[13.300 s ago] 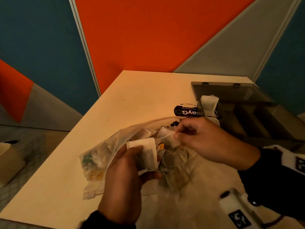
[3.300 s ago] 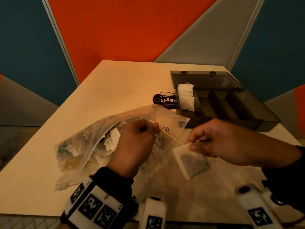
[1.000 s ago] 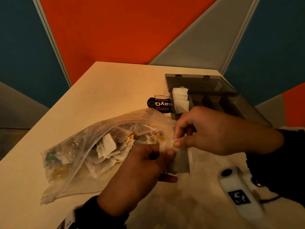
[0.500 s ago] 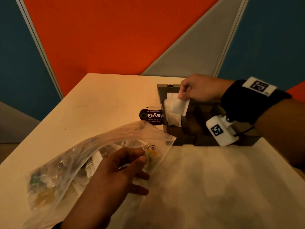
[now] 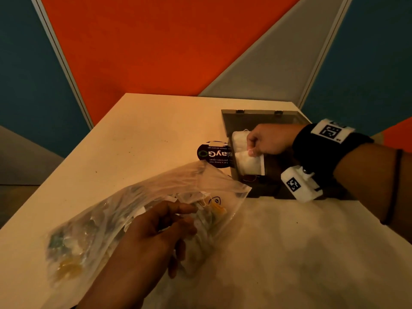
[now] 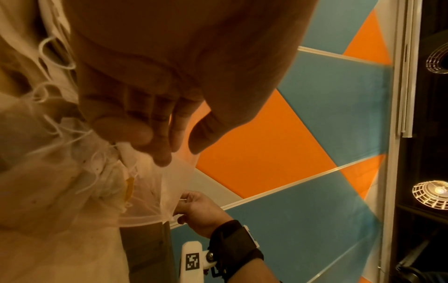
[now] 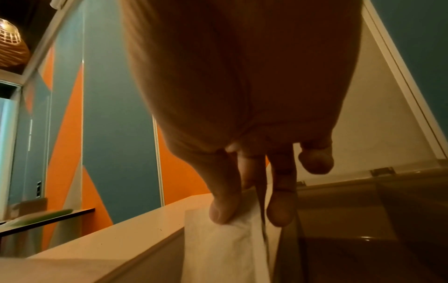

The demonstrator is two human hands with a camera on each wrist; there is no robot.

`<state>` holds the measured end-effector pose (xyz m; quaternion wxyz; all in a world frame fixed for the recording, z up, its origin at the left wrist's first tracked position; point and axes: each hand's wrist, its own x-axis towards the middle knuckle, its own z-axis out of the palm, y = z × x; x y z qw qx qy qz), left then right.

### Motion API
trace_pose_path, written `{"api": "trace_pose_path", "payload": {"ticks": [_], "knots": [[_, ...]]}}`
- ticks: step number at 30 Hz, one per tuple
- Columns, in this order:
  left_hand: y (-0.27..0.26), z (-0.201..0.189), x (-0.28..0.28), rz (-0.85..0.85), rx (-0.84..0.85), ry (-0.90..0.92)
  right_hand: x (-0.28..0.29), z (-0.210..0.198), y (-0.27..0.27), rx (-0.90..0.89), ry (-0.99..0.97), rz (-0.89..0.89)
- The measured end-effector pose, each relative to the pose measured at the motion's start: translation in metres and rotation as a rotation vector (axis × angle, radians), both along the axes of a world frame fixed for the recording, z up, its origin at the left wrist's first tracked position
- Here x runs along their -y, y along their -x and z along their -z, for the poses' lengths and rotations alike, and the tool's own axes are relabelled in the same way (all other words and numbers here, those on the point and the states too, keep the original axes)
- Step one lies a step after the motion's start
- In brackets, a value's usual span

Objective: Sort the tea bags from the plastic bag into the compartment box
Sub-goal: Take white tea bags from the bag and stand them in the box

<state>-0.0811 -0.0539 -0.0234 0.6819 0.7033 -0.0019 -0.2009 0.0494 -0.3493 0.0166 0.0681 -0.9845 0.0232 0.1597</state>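
Observation:
A clear plastic bag (image 5: 124, 219) full of tea bags lies on the beige table (image 5: 138, 139), its mouth toward the box. My left hand (image 5: 156, 228) rests on the bag with loosely bent fingers, holding nothing; the left wrist view shows its fingers (image 6: 145, 134) over the film (image 6: 72, 181). The dark compartment box (image 5: 263, 121) stands open at the back right. My right hand (image 5: 267, 141) pinches a white tea bag (image 5: 248, 162) over the leftmost compartment, in front of the white tea bags (image 5: 238, 139) standing there. In the right wrist view thumb and fingers (image 7: 225, 206) pinch its top edge (image 7: 218, 245).
A round black sticker (image 5: 214, 155) lies on the table just left of the box. Coloured wall panels close in behind the table. The box lid (image 5: 258, 114) stands up at the back. The table's left edge runs diagonally toward me.
My right hand has lowered the tea bag further into the leftmost compartment. The left hand stays on the plastic bag; one second ago both hands were together at the bag's mouth.

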Motion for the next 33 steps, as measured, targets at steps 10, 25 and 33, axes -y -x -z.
{"api": "trace_pose_path", "payload": {"ticks": [10, 25, 33], "knots": [[-0.004, -0.005, -0.003, -0.147, 0.019, 0.135, -0.006, 0.018, -0.023, -0.009, 0.178, 0.009], [0.002, -0.024, -0.014, -0.204, 0.063, 0.081, -0.031, -0.013, -0.005, 0.229, 0.12, 0.003], [0.003, -0.03, -0.026, -0.211, 0.062, -0.002, -0.11, -0.061, 0.109, 0.155, -0.379, -0.127]]}}
